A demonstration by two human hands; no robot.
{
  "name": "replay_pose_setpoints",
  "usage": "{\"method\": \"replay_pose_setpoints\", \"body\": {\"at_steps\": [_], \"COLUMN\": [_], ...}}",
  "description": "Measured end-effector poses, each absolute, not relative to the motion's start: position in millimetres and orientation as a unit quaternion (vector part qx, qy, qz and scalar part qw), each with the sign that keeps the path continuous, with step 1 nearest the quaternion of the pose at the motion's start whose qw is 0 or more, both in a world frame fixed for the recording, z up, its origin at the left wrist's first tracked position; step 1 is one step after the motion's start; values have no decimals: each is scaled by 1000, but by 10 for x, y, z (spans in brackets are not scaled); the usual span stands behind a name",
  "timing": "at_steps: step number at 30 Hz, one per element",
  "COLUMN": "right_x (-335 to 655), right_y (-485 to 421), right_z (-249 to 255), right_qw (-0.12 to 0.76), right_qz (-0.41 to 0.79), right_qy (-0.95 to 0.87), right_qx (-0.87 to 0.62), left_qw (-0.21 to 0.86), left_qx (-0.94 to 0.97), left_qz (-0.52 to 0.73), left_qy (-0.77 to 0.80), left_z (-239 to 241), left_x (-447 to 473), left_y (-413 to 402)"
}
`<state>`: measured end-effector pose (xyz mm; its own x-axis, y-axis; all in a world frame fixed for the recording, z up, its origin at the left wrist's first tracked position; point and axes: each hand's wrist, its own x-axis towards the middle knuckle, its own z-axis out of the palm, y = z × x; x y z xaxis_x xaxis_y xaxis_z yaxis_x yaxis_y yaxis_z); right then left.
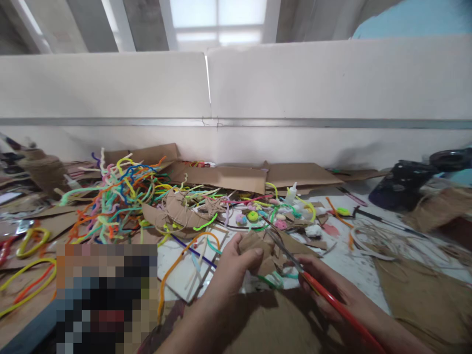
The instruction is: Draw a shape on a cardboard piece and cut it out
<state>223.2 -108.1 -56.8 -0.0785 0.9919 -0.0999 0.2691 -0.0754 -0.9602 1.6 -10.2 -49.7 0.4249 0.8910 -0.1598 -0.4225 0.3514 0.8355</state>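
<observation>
My left hand [234,268] is closed around a small crumpled piece of brown cardboard [258,246], thumb on top. In my right hand [334,287] is a pair of scissors [328,295] with long red handles. Their metal blades point up and left, crossing over the cardboard piece; whether they touch it I cannot tell. Green pipe cleaners [273,282] lie just below the held piece. Beyond it are small coloured pompom-like bits, among them a yellow one [252,216] and a pink one [280,224]. A larger cardboard sheet [273,319] lies beneath my wrists.
A tangled heap of coloured pipe cleaners [114,196] stands at left, with a twine spool [46,169] behind it. A glue bottle [291,194] stands upright beyond my hands. At right are a glue gun [372,216], loose twine [368,246] and a dark container [400,184]. White panels [295,88] close off the back.
</observation>
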Motion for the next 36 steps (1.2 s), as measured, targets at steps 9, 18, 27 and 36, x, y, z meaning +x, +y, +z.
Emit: {"method": "replay_pose_setpoints", "body": {"at_steps": [9,18,27,36], "right_x": [2245,2343,2372,2312], "right_y": [-1086,-1114,-1123,-1116], "right_z": [-671,-710,-785,-736], "right_qw": [389,369,399,418], "right_qz": [457,418,390,446], "right_qy": [-550,-583,-585,-539], "right_qx": [-581,-590,-589,-580], "left_qw": [767,766,759,767], "left_qx": [362,368,372,367], "left_qz": [428,430,432,433], "left_qy": [311,305,314,298], "left_z": [-592,-465,-527,-448], "left_x": [32,6,20,-5], "left_y": [-76,-142,-97,-137]}}
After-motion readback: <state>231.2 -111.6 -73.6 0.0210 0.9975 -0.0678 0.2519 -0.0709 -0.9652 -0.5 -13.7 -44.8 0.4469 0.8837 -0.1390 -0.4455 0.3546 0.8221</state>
